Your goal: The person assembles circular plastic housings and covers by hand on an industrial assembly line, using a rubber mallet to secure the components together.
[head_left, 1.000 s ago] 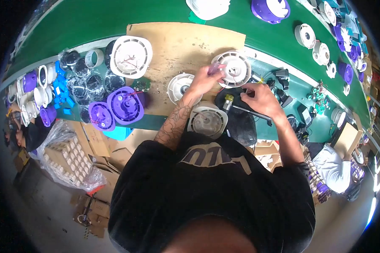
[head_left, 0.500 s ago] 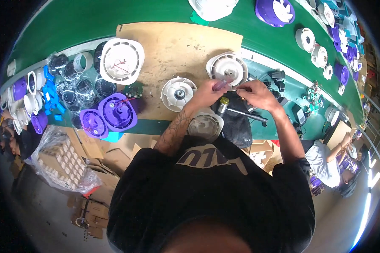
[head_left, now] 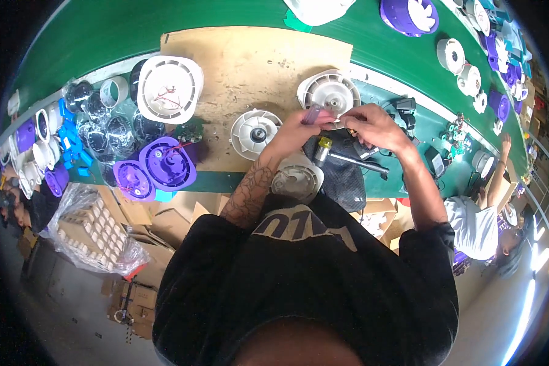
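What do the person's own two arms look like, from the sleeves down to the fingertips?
Short black sleeves cover the upper arms. The left forearm carries a dark line tattoo; the right forearm shows no clear marking. The fingers wear no gloves, and I see no watch on either wrist.

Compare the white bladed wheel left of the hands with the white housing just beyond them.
The bladed wheel has a dark centre; the housing has a pale one. The wheel looks smaller than the housing. The wheel's outline is round; the housing's shell bulges past its slotted ring. Both are whitish.
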`<state>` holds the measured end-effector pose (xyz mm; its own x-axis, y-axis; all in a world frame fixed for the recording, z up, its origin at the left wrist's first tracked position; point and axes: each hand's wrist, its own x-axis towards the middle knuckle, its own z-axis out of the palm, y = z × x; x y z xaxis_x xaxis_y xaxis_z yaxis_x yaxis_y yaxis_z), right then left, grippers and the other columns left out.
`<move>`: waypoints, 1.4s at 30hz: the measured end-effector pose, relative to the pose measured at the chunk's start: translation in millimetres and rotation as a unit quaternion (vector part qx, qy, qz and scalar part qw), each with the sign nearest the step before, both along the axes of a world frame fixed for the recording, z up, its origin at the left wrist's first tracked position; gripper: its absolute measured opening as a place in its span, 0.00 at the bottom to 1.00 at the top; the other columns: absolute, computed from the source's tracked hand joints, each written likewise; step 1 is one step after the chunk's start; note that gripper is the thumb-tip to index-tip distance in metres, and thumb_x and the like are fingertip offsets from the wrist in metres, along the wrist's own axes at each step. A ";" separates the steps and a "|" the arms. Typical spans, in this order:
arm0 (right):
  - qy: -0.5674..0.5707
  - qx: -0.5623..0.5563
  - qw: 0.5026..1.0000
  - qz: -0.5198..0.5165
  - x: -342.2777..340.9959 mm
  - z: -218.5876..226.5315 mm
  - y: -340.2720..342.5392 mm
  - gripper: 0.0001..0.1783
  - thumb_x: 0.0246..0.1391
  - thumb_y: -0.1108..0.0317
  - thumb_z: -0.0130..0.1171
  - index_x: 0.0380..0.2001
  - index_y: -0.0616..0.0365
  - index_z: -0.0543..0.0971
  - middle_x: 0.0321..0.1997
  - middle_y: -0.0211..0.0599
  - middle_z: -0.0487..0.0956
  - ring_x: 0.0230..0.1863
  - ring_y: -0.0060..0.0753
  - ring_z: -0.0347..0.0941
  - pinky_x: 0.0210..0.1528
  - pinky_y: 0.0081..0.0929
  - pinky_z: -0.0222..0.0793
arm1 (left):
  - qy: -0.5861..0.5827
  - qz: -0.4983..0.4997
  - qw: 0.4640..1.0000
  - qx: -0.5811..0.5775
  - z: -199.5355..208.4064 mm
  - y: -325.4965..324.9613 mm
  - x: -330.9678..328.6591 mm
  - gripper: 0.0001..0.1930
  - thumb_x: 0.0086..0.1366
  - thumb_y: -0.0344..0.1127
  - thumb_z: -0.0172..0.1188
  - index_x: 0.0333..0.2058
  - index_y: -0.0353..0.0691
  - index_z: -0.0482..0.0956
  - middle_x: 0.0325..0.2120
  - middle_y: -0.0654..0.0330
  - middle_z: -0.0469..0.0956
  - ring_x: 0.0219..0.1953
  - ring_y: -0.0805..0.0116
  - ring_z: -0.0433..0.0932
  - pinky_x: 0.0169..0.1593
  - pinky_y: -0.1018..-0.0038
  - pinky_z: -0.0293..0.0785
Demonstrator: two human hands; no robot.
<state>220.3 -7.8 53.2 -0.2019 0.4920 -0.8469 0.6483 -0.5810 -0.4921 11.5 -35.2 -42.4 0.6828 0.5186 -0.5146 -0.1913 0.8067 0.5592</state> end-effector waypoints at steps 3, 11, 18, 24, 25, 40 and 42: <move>0.007 0.003 1.000 -0.003 -2.1 -0.5 2.2 0.17 0.58 0.59 0.55 0.39 0.64 0.79 0.18 0.30 0.73 0.16 0.17 0.69 0.18 0.19 0.65 | -0.002 0.007 1.000 -0.028 2.4 4.3 0.7 0.23 0.55 0.17 0.46 0.52 0.25 0.70 0.50 0.50 0.75 0.52 0.63 0.75 0.57 0.73 0.69; -0.035 0.109 0.993 0.003 -7.7 0.5 2.2 0.19 0.58 0.55 0.56 0.37 0.64 0.78 0.21 0.34 0.75 0.19 0.20 0.71 0.20 0.23 0.67 | 0.070 -0.045 0.996 0.041 4.5 10.8 1.3 0.25 0.53 0.18 0.48 0.53 0.30 0.72 0.47 0.55 0.78 0.47 0.70 0.76 0.52 0.76 0.71; -0.096 0.234 0.967 0.007 -23.0 -0.6 -8.2 0.15 0.54 0.60 0.59 0.39 0.61 0.80 0.32 0.50 0.80 0.32 0.44 0.79 0.38 0.33 0.73 | 0.184 0.002 0.972 0.146 0.1 9.2 14.6 0.13 0.60 0.27 0.56 0.44 0.32 0.79 0.36 0.57 0.82 0.36 0.76 0.78 0.39 0.78 0.72; -0.097 0.329 0.939 0.000 -23.7 -5.6 -20.7 0.14 0.50 0.66 0.61 0.39 0.62 0.78 0.35 0.49 0.79 0.35 0.50 0.78 0.39 0.38 0.73 | 0.322 0.019 0.860 0.395 -0.5 13.5 23.5 0.04 0.52 0.30 0.63 0.26 0.37 0.80 0.25 0.53 0.76 0.29 0.50 0.76 0.33 0.63 0.72; -0.095 0.330 0.939 0.001 -21.4 -5.4 -21.9 0.14 0.50 0.66 0.61 0.39 0.62 0.78 0.35 0.49 0.79 0.35 0.50 0.78 0.39 0.38 0.73 | 0.324 0.021 0.859 0.395 -3.1 13.0 23.7 0.04 0.52 0.30 0.63 0.26 0.37 0.80 0.25 0.53 0.76 0.29 0.50 0.76 0.33 0.63 0.72; -0.083 0.318 0.941 -0.076 -24.7 -6.5 -42.3 0.20 0.46 0.69 0.66 0.44 0.58 0.76 0.30 0.39 0.77 0.25 0.31 0.75 0.30 0.28 0.72 | 0.351 0.036 0.808 0.471 -6.5 -4.5 17.4 0.09 0.46 0.25 0.60 0.29 0.39 0.80 0.27 0.58 0.75 0.33 0.55 0.76 0.36 0.63 0.73; -0.084 0.317 0.941 -0.079 -22.3 -7.1 -43.2 0.20 0.46 0.69 0.66 0.45 0.58 0.76 0.29 0.39 0.77 0.24 0.29 0.74 0.29 0.28 0.72 | 0.348 0.036 0.816 0.461 -6.7 -6.9 19.1 0.09 0.47 0.25 0.61 0.30 0.39 0.80 0.27 0.57 0.75 0.33 0.54 0.76 0.36 0.63 0.73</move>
